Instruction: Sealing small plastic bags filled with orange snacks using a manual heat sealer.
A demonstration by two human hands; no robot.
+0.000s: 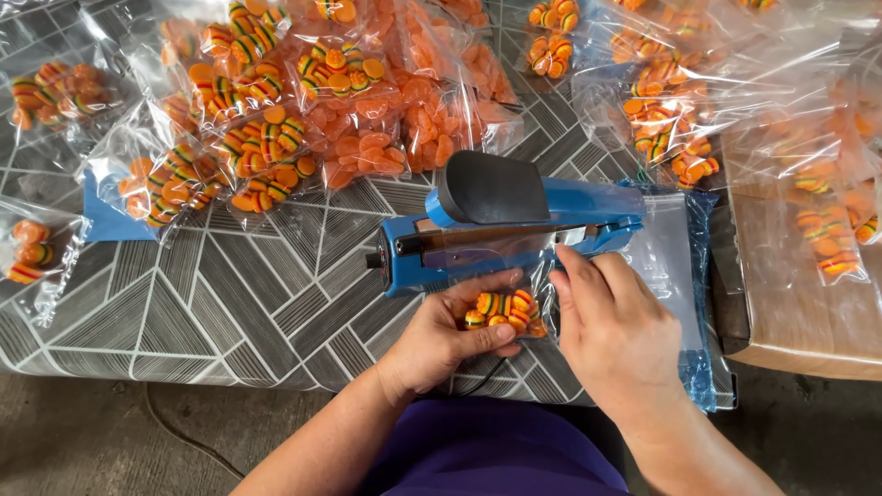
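Note:
My left hand (447,337) and my right hand (614,331) together hold a small clear plastic bag (503,310) filled with orange, striped burger-shaped candies. The bag's open top lies across the sealing strip of a blue impulse heat sealer (588,213), whose black-padded lever arm (490,188) is raised. My left thumb and fingers pinch the bag's left side. The right hand's fingers press its right side near the sealer's jaw.
Many clear bags of orange candies (266,152) are piled at the back and left of the patterned grey table covering (248,303). More bags (671,119) lie at the back right. A stack of empty clear bags (675,266) sits beside the sealer, and a brown carton (799,303) stands at the right.

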